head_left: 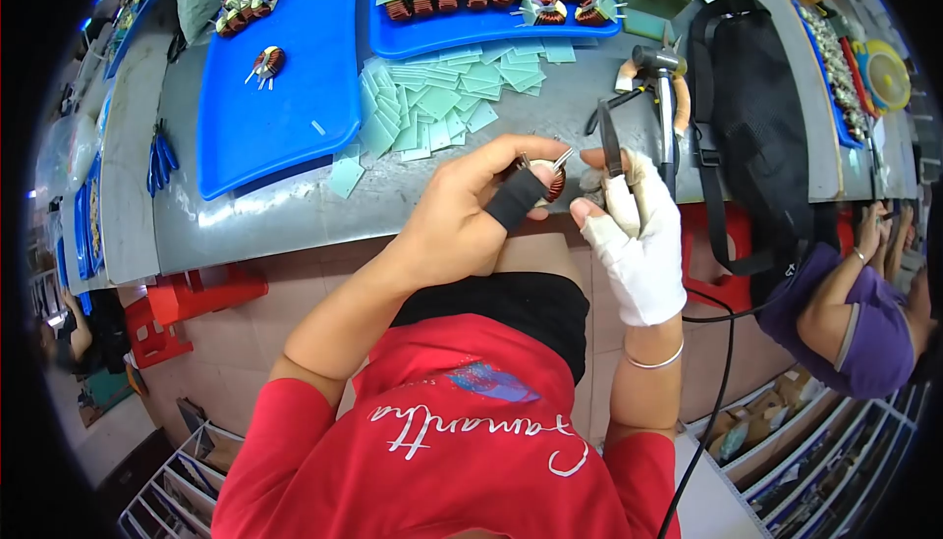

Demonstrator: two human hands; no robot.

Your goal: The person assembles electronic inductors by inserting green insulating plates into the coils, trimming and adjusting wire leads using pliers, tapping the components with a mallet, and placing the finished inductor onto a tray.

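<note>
The left hand (470,207) is pinching a copper coil (557,187), one lead slanting toward the gloved right hand (640,244), whose curled fingers are holding a dark tool (610,138) roughly upright, just right of the coil.

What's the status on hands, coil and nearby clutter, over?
Left hand: grip on copper-wound coil. Right hand, white-covered: grip on dark tool, near coil. Hammer lies close beyond right hand.

Black bag (751,107) on the right of the tabletop (295,230), strap hanging over the edge, red plastic stools (211,291) beneath at left, seated person in purple (850,323) at far right, metal rack (825,451) at lower right.
</note>
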